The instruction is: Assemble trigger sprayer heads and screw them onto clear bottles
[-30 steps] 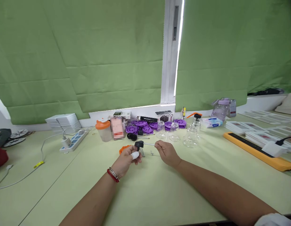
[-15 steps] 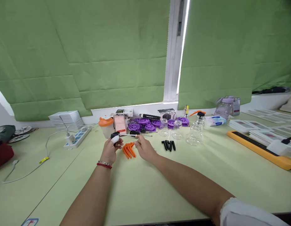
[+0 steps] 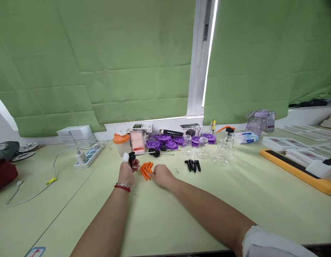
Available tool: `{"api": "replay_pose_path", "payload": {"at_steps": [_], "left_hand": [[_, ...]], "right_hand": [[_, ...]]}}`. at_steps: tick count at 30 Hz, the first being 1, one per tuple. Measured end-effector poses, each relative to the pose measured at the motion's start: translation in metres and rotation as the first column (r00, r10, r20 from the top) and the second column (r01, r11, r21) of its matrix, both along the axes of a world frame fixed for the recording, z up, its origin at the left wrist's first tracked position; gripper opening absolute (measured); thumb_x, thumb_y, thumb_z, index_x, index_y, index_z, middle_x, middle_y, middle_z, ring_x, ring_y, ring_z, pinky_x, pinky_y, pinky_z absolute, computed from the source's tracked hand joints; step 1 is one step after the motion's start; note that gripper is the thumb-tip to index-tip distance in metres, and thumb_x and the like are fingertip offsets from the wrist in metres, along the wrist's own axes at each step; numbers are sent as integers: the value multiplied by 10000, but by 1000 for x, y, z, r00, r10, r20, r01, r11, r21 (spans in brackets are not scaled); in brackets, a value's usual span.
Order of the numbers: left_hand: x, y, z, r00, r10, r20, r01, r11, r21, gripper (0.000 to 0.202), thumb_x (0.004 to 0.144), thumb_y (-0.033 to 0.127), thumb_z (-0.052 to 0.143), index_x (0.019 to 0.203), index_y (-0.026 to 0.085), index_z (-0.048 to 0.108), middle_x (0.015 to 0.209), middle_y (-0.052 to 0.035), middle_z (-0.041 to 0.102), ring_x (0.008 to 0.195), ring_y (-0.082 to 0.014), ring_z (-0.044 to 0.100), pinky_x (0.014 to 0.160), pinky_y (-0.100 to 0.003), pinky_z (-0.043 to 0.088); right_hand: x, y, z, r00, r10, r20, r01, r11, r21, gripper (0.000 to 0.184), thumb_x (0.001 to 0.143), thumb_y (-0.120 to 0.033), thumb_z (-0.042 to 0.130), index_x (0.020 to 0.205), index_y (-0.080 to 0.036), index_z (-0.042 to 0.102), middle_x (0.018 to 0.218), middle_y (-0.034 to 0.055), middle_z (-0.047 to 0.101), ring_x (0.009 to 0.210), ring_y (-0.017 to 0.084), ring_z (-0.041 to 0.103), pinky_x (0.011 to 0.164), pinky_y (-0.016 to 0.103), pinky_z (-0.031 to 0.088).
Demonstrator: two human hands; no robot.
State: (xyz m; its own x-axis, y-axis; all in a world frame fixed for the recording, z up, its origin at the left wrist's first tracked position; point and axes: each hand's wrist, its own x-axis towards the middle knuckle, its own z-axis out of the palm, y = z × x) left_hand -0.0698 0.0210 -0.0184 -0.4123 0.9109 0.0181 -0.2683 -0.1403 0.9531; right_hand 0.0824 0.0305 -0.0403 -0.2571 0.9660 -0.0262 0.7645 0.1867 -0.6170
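My left hand [image 3: 127, 173] is closed around a black fitting [image 3: 132, 156] from which a thin metal rod [image 3: 142, 154] sticks out to the right. The thumb of that hand wears a white covering [image 3: 126, 157]. Several bent orange handles [image 3: 146, 170] lie side by side on the table, between my two hands. My right hand [image 3: 163, 175] reaches down at their right end, its fingers curled and pinching the rightmost handle; the fingertips are partly hidden.
Black tubes [image 3: 192, 165] and tiny metal bits [image 3: 177, 171] lie right of my hands. Purple discs [image 3: 164, 138], an orange-lidded cup [image 3: 121, 142] and a pink box [image 3: 138, 141] stand behind. Clear glass jars [image 3: 221, 156] are farther right. A power strip [image 3: 89, 156] lies left.
My right hand has left the rod's end and moved down to the orange handles. My left hand still holds the black fitting, now with the rod pointing away to the right.
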Motion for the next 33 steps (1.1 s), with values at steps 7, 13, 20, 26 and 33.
{"api": "replay_pose_path", "payload": {"at_steps": [7,13,20,26,33], "left_hand": [[0,1,-4,998,31,-46,-32,999,-23,413,719,550,483,545,184,403,601,-24,581,506,-114,528,451,-224,373],[-2,5,-7,996,83,-33,-85,995,-57,365,704,507,522,620,152,518,604,-35,613,516,-123,555,474,-228,394],[-1,7,-10,995,91,33,-90,995,-47,332,712,456,540,717,126,573,583,-36,621,485,-128,575,525,-251,443],[2,6,-11,996,66,62,-65,997,-30,343,745,456,530,744,117,582,610,-46,634,520,-136,603,547,-258,482],[35,-4,-10,986,-121,117,126,991,-36,382,830,453,469,710,109,582,678,-81,644,558,-132,609,582,-268,514]], "right_hand": [[2,1,-4,1000,6,-8,-6,1000,11,170,731,-330,600,752,-164,631,760,86,655,652,192,598,498,251,339],[6,-1,-4,998,14,-55,-12,999,39,175,770,-326,571,750,-163,634,757,78,650,646,166,576,515,240,330],[16,2,-4,970,60,-236,-33,993,117,190,790,-319,547,702,-159,599,700,37,619,599,121,510,518,220,331],[60,-1,4,801,192,-567,-299,949,-101,215,806,-385,528,764,-175,514,708,-2,637,448,68,435,468,210,333],[133,-3,-17,459,-4,-889,-401,892,-211,326,778,-498,567,803,-193,454,665,-27,577,421,46,378,401,180,208]]}}
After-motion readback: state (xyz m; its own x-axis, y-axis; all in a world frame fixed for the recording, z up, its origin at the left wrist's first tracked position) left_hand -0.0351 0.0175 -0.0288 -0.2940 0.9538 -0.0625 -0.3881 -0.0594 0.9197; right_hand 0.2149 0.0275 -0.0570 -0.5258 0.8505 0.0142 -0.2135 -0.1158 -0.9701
